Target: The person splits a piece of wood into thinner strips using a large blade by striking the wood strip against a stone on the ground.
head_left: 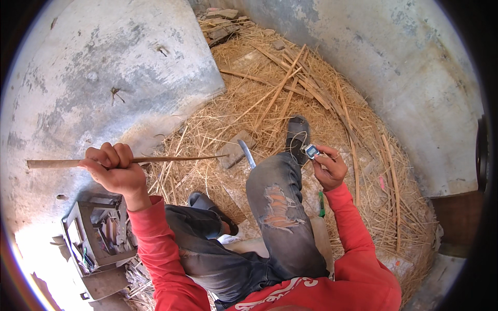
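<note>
My left hand [116, 168] is closed around a long wooden strip [179, 158], held level over the straw at the left. One thick end juts out left of the fist; the other tapers to a thin tip at the right. Between the fingertips of my right hand [331, 167] is a small digital device [311, 151] with a square screen, pinched just above my raised knee. A thin cord [295, 139] loops from it. Beside that knee a knife blade [246, 152] sticks up; its handle is hidden behind my leg.
Straw and wood shavings [244, 109] cover the floor, with several long wooden strips [306, 78] lying across them. A flat stone [233, 154] lies ahead of my knee. At the left stands a box [106, 259] of scraps. Worn walls [394, 67] curve around. A green object [321, 204] lies near my right forearm.
</note>
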A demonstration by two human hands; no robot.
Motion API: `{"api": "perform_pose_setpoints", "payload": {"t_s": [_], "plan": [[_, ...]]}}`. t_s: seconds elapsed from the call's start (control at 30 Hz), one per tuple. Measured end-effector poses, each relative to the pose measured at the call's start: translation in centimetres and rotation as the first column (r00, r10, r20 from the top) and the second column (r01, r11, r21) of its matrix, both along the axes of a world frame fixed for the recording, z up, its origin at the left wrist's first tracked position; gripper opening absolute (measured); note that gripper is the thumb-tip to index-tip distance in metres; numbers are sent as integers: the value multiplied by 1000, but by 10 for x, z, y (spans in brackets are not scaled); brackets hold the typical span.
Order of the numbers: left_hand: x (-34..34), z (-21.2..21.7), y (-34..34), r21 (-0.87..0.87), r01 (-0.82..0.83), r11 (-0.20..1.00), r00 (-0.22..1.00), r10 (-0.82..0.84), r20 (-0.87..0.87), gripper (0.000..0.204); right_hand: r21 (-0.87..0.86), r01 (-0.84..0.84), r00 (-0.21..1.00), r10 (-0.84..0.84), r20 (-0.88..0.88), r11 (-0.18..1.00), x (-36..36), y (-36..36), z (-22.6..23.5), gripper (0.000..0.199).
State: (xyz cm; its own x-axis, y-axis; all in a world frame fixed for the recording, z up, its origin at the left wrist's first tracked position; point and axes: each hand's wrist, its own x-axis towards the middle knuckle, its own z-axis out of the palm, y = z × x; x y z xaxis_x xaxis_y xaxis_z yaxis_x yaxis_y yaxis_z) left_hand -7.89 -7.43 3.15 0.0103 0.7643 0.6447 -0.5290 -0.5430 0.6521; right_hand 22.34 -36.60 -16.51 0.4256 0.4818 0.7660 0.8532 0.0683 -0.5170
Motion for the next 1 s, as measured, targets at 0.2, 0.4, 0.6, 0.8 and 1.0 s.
{"api": "perform_pose_setpoints", "payload": {"t_s": [0.2,0.4,0.6,0.8,1.0], "plan": [[-5,-4,6,20,5,1000,999,-6,39,49,-42,274,961,-275,-24,961,10,-29,-12,24],[-8,-4,11,16,-16,1000,998,15,55,49,-468,455,756,-606,-247,758,2,-124,-85,28],[-14,-2,17,-42,-14,999,998,16,65,50,-782,62,753,-544,-371,621,20,-132,-59,35],[-23,-6,17,45,-27,999,997,24,67,53,-582,45,931,-245,-269,812,4,13,141,31],[-47,-10,30,-2,-158,987,984,157,88,56,-659,-520,835,486,-257,544,-44,166,185,22]]}}
